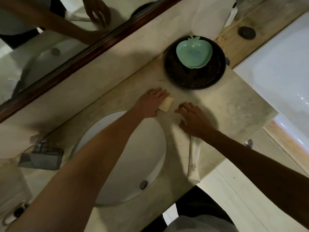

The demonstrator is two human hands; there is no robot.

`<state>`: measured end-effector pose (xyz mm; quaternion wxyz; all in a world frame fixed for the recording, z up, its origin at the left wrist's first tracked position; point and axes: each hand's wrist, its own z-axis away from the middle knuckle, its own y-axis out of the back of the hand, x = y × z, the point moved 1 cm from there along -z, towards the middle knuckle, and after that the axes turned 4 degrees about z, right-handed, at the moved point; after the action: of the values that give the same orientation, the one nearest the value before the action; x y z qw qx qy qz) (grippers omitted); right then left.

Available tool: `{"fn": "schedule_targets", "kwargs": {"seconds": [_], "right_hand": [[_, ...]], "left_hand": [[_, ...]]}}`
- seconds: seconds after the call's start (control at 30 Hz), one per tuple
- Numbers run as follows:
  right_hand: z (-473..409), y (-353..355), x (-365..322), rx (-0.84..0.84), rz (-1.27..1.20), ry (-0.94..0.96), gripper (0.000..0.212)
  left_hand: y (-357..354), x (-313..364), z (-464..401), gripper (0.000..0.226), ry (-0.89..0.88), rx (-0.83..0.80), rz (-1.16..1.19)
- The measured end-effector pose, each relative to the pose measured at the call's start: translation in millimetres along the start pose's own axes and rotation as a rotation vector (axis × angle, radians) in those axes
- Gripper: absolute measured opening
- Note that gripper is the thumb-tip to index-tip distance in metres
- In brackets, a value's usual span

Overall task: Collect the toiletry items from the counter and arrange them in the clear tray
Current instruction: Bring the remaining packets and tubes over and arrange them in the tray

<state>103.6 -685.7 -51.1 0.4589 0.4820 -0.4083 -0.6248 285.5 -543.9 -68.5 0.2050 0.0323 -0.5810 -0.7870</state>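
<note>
Marble counter – left hand flat on tan packet (partly hidden); right hand loose, holding nothing.

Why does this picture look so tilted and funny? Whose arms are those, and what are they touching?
A person wears a camera on their head, so you look down their arms at a bathroom counter. The left hand lies flat on a small tan packet. The right hand hovers over the counter with spread fingers, holding nothing. Under its wrist lies a long white packet. Beyond the hands, a green apple-shaped dish sits in a dark round tray. The white sink is below, the mirror above it.
</note>
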Motion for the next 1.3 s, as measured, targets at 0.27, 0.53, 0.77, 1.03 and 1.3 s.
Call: {"fn": "schedule_targets", "kwargs": {"seconds": [0.27,0.53,0.77,1.03,1.3], "right_hand": [[86,-28,37,-0.298,0.265,0.385,0.083],[107,-46,16,-0.203,0.209,0.407,0.06],[98,-47,-24,-0.046,0.121,0.305,0.036],[82,-47,-145,-0.087,0.049,0.363,0.032],[112,-89,-363,-0.217,0.043,0.509,0.04]], "left_hand": [[0,28,16,0.084,-0.01,-0.024,-0.104],[-18,63,45,0.085,0.056,-0.038,-0.252],[-30,77,73,0.043,0.035,0.044,-0.243],[-50,42,245,0.056,0.378,0.138,0.051],[-119,19,499,0.075,0.754,0.111,0.194]]}}
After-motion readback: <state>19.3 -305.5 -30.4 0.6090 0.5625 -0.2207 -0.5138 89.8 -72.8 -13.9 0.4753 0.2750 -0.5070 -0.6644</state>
